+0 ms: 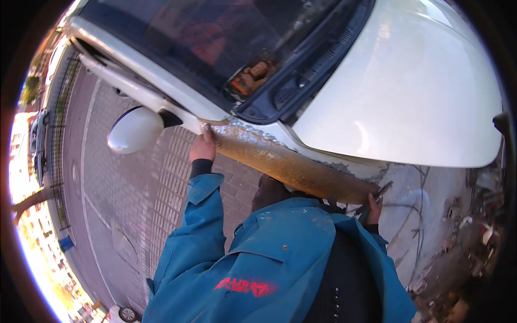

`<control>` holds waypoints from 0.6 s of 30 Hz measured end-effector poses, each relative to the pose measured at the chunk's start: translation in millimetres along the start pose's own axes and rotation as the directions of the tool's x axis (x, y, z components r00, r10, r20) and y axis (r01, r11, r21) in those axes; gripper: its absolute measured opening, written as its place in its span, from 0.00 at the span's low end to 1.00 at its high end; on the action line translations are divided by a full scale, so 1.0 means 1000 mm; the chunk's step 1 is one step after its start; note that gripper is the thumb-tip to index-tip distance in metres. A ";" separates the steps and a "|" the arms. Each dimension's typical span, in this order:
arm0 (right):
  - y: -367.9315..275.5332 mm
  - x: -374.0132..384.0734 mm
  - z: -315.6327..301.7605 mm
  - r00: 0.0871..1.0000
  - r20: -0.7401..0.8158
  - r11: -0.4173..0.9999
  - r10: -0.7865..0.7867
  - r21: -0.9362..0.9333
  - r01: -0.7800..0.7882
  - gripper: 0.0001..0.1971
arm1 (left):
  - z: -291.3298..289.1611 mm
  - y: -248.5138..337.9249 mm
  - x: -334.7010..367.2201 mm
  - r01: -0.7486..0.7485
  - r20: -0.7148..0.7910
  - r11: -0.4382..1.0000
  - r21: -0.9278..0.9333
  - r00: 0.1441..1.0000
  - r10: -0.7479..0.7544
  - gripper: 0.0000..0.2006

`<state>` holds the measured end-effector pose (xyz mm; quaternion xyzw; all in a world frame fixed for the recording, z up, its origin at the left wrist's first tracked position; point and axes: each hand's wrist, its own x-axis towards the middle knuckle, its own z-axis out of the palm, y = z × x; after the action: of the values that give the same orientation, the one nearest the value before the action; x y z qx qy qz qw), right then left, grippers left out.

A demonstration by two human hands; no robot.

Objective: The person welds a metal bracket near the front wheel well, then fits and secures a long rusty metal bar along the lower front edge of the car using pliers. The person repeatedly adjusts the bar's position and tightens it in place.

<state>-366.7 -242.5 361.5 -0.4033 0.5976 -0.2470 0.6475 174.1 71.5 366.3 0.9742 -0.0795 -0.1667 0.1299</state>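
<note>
- Far left: paved street, brick-pattern ground point(134, 204), parked cars at rim. Bg only.
- White side mirror point(134, 129) on white car point(409, 91), just left of work area.
- Left hand point(203, 146): fingers curled over upper-left end of rusty fender panel point(291, 164), gripping edge near base of windshield point(215, 37). Prob. steadies that end against car body.
- Panel: long, orange-brown, runs diag. from left hand down-right to right hand, lying along car flank below white hood; touching body, edge w/ flaked paint above it.
- Blue jacket sleeves point(204, 226) come in from lower edge; torso close to panel, between both hands.
- Right hand point(374, 207): closed on lower-right end of panel, thumb up; dark tool-like bit point(385, 188) just beside fingers, held or not — cannot tell.
- Far right: rubble and debris point(474, 237) on ground, wires trailing.
</note>
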 end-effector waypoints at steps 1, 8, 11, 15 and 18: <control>0.003 0.001 0.000 0.999 -0.044 0.999 0.003 0.032 -0.001 0.27 | -0.003 0.001 0.004 -0.010 0.050 0.999 0.049 0.999 0.007 0.48; 0.019 0.011 0.001 0.982 0.015 0.981 -0.189 0.039 0.189 0.19 | -0.021 0.018 -0.004 0.028 -0.042 0.960 0.278 0.999 -0.017 0.52; 0.017 0.010 0.001 0.985 0.030 0.985 -0.168 0.038 0.167 0.20 | -0.018 0.033 -0.013 0.082 -0.130 0.956 0.283 0.990 -0.047 0.49; 0.012 0.008 0.004 0.986 0.040 0.986 -0.164 0.027 0.163 0.20 | 0.004 0.051 -0.027 0.125 -0.273 0.984 0.125 0.958 -0.087 0.43; 0.008 0.006 0.004 0.985 0.040 0.985 -0.170 0.014 0.169 0.21 | 0.031 0.059 -0.036 0.042 -0.322 0.999 0.006 0.946 -0.038 0.47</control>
<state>-363.1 -241.5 351.3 -0.4543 0.5464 -0.2960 0.6383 122.8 15.0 365.8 0.9905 -0.0387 -0.0075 0.1317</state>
